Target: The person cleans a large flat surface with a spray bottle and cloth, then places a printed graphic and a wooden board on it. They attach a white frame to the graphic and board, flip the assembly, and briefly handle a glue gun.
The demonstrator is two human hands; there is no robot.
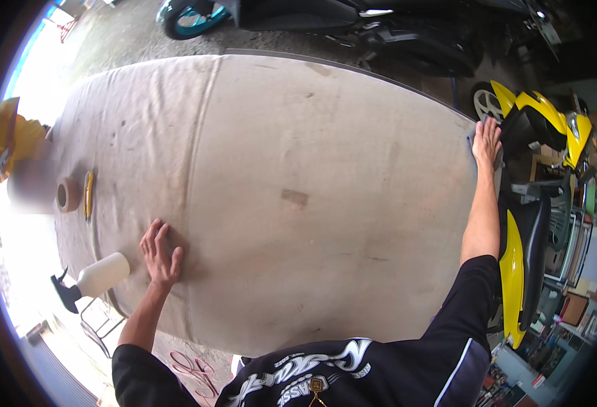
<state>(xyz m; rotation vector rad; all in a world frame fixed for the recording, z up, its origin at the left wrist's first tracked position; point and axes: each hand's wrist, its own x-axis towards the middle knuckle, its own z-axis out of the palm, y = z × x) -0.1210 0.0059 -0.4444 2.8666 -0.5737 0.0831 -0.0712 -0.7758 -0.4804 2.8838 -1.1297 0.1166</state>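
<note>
A large table covered with a stained beige cloth (353, 156) stretches in front of me. My left hand (161, 254) rests on its left part, fingers spread and holding nothing. At the far right edge my right hand (487, 142) lies with outstretched fingers on a blue-grey rag (472, 150). The rag is mostly hidden beneath the palm and shows only along the hand's sides. Nearest to my left hand, a white spray bottle (105, 274) with a black trigger head lies at the table's left edge. Beyond it are a roll of brown tape (68, 195) and a yellow utility knife (89, 195).
A seam ridge (200, 129) crosses the table cover. Behind the table stands a dark motorbike (393, 34) with a teal wheel. Yellow motorbike parts (512, 278) crowd the right edge, with cluttered shelves (570, 325) beyond. A blurred person in yellow (27, 139) is at the far left.
</note>
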